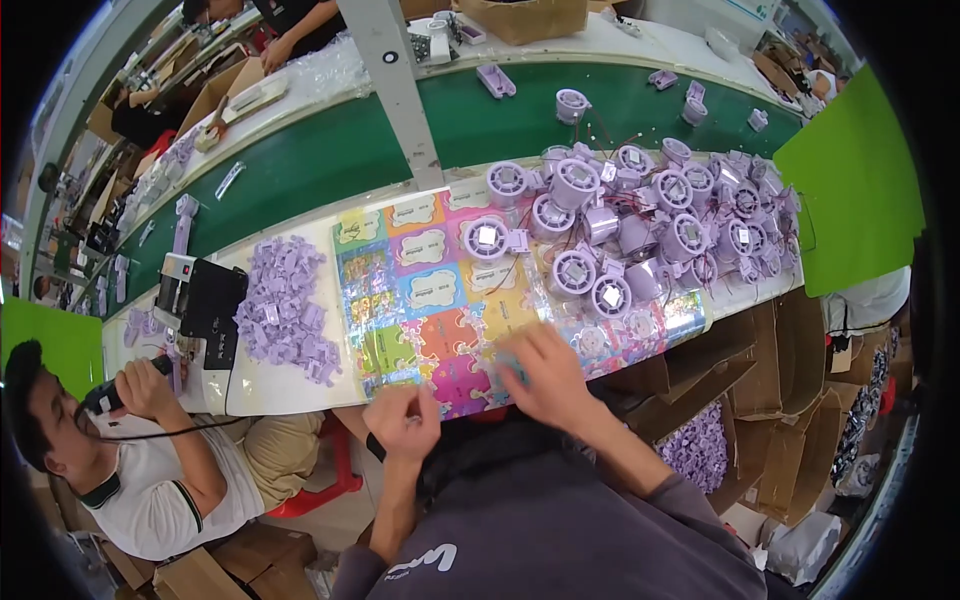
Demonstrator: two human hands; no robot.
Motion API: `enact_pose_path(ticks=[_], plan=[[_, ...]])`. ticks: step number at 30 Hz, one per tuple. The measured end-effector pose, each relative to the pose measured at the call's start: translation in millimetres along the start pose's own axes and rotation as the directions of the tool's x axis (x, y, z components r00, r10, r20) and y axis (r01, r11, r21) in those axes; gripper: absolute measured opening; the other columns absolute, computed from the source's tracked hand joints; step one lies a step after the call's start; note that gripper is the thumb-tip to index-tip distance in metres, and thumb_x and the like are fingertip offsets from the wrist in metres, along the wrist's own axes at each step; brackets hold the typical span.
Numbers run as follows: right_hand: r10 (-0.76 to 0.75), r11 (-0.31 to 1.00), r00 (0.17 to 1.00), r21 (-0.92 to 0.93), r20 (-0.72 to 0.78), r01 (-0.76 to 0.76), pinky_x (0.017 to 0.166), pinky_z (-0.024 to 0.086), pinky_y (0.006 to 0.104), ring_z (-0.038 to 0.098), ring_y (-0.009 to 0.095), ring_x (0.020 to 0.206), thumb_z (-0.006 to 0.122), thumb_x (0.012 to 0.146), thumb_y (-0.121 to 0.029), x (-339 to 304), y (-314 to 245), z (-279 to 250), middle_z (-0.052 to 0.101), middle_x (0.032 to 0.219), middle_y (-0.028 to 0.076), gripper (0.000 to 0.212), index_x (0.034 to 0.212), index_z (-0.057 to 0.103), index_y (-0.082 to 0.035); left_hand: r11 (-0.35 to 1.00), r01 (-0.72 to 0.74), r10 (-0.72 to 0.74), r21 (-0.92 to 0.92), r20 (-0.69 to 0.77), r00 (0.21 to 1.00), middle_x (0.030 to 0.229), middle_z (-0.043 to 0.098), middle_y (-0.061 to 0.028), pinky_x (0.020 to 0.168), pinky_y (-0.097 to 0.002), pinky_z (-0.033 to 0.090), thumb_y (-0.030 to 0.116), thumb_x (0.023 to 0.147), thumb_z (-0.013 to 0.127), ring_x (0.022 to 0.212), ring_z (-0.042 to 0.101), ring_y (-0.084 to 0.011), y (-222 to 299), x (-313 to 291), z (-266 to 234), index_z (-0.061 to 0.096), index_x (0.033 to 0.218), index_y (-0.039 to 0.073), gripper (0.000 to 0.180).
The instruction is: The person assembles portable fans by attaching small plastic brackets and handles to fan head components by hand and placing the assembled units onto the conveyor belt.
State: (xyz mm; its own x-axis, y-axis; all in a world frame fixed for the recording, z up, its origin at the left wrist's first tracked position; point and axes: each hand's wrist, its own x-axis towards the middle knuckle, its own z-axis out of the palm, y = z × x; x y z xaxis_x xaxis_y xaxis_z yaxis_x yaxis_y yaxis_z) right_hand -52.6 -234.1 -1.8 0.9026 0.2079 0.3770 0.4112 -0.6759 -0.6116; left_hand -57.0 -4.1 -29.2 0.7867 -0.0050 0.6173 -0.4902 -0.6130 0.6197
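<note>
My left hand (405, 422) is at the near edge of the table, its fingers curled in; whatever may be inside them is hidden. My right hand (548, 375) hovers over the colourful patterned mat (430, 290), thumb apart from the fingers and nothing visible in it; its fingertips are slightly blurred. Beyond it on the mat is a round lilac fan housing (487, 238) with a white square at its centre. A large heap of similar lilac housings (685, 235) with thin red and black wires spreads to the right. Left of the mat lies a pile of small lilac plastic parts (285, 310).
A green conveyor belt (340, 135) runs behind the table, carrying a few lilac parts. A grey metal post (395, 90) rises at the table's back edge. At left, a seated co-worker (150, 470) holds a black corded tool. Cardboard boxes (780, 370) stand below right.
</note>
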Motion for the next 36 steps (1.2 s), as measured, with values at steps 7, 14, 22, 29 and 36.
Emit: enact_pose_path(ticks=[7, 14, 22, 29, 36], plan=[[-0.040, 0.923, 0.978, -0.383, -0.207, -0.043, 0.107, 0.039, 0.0525, 0.045, 0.042, 0.129, 0.078, 0.075, -0.016, 86.5, 38.2, 45.9, 0.046, 0.140, 0.026, 0.072, 0.140, 0.049, -0.006, 0.962, 0.004, -0.045, 0.275, 0.144, 0.989, 0.066, 0.056, -0.0084, 0.058, -0.0416, 0.044, 0.012, 0.083, 0.072, 0.064, 0.058, -0.0284, -45.2, 28.3, 45.5, 0.057, 0.071, 0.006, 0.020], [-0.092, 0.985, 0.996, -0.146, 0.016, 0.094, 0.110, 0.038, 0.0507, 0.045, 0.041, 0.130, 0.082, 0.071, -0.017, 91.3, 43.8, 39.7, 0.050, 0.138, 0.022, 0.060, 0.125, 0.057, -0.007, 0.955, 0.053, -0.086, 0.291, 0.101, 0.991, 0.066, 0.054, -0.0090, 0.059, -0.0424, 0.044, 0.010, 0.080, 0.071, 0.065, 0.057, -0.0294, -52.9, 25.3, 44.4, 0.053, 0.070, 0.006, 0.021], [-0.186, 0.976, 0.974, -0.138, -0.131, 0.168, 0.109, 0.040, 0.0478, 0.047, 0.037, 0.132, 0.072, 0.078, -0.007, 59.1, 51.3, 51.4, 0.054, 0.143, 0.012, 0.057, 0.133, 0.061, -0.009, 0.965, 0.077, -0.099, 0.249, 0.076, 0.992, 0.068, 0.057, -0.0085, 0.058, -0.0420, 0.045, 0.010, 0.079, 0.072, 0.065, 0.058, -0.0298, -50.0, 28.7, 46.3, 0.054, 0.070, 0.006, 0.020], [0.072, 0.997, 0.964, 0.015, -0.257, -0.071, 0.107, 0.041, 0.0486, 0.044, 0.046, 0.132, 0.083, 0.071, -0.006, 57.3, 52.2, 54.5, 0.038, 0.151, 0.028, 0.074, 0.140, 0.056, -0.007, 0.956, 0.157, -0.180, 0.248, 0.072, 0.981, 0.065, 0.057, -0.0061, 0.055, -0.0400, 0.045, 0.009, 0.079, 0.072, 0.063, 0.058, -0.0260, -49.0, 30.1, 41.3, 0.055, 0.069, 0.008, 0.020], [0.120, 0.992, 0.972, -0.021, -0.202, -0.127, 0.106, 0.040, 0.0465, 0.048, 0.039, 0.125, 0.088, 0.070, -0.012, 63.3, 56.8, 44.6, 0.051, 0.137, 0.019, 0.071, 0.135, 0.060, -0.010, 0.976, 0.140, -0.111, 0.164, -0.173, 0.979, 0.067, 0.061, -0.0074, 0.068, -0.0405, 0.048, 0.013, 0.084, 0.072, 0.068, 0.061, -0.0291, -100.5, 142.8, 84.1, 0.062, 0.076, 0.006, 0.014]])
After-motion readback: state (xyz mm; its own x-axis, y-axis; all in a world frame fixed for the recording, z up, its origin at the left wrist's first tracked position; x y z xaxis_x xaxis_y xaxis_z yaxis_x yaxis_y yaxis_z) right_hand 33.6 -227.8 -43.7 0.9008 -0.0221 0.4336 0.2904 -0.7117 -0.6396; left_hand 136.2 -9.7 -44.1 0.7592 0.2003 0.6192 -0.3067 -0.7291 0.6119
